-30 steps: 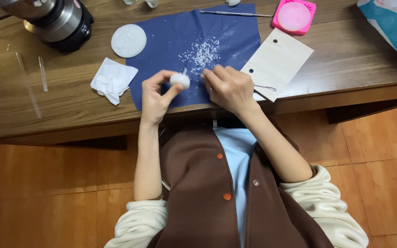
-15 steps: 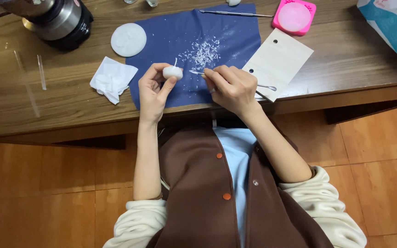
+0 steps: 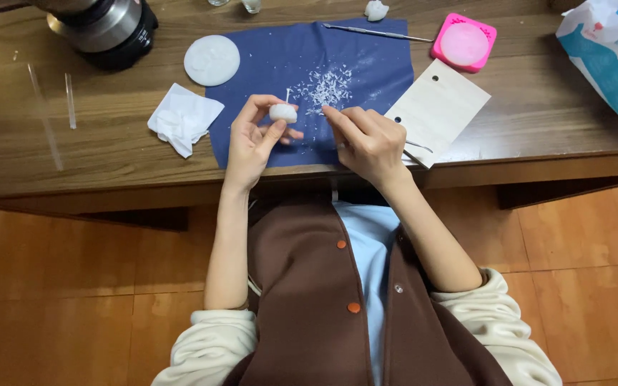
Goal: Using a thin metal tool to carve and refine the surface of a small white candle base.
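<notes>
My left hand (image 3: 252,139) pinches a small white candle (image 3: 283,112) with a short wick, held just above a dark blue mat (image 3: 366,75). My right hand (image 3: 366,139) sits beside it on the mat's near edge, fingers closed around a thin metal tool (image 3: 418,147) whose end sticks out over the white card (image 3: 438,111). The index finger points toward the candle without touching it. White wax shavings (image 3: 325,87) lie scattered on the mat just beyond both hands.
On the wooden table (image 3: 538,121): a crumpled tissue (image 3: 182,118), a round white disc (image 3: 212,60), a pink mould (image 3: 464,43), a long metal pick (image 3: 377,31), a steel pot (image 3: 101,28), clear thin rods (image 3: 70,100) and a white and blue bag (image 3: 609,53).
My left hand has turned the candle from lying against my palm to held upright at the fingertips, wick up, and lifted it slightly away. My right hand has drawn back a little from it.
</notes>
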